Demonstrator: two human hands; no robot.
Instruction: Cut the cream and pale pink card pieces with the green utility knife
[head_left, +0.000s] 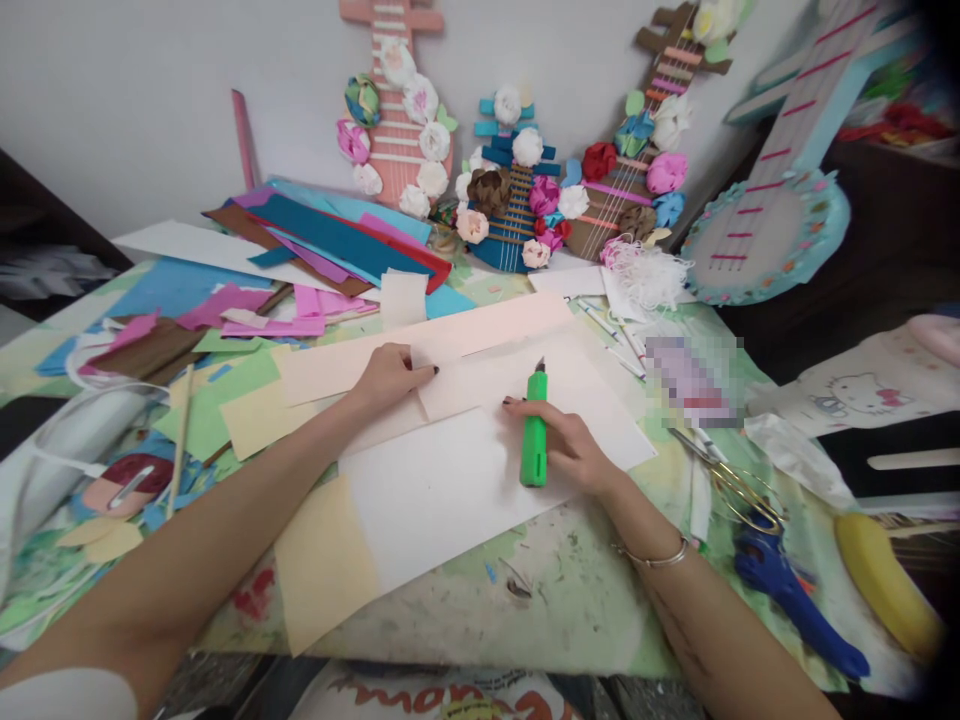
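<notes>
My right hand (pixel 570 445) is closed round a green utility knife (pixel 534 430), its blade tip resting on a pale pink sheet of paper (pixel 480 345). My left hand (pixel 390 375) presses down on the same pink sheet, fingers curled with their tips on the paper's edge. Under the pink sheet lies a large white sheet (pixel 450 490), and a cream sheet (pixel 322 560) sticks out below it toward the table's front edge.
Coloured paper sheets (pixel 322 245) are piled at the back left. Paper-flower guitar crafts (pixel 517 190) lean on the wall. Gold scissors (pixel 731 480), a blue tool (pixel 795 600) and a yellow object (pixel 885 580) lie at the right. A wooden stick (pixel 180 430) lies left.
</notes>
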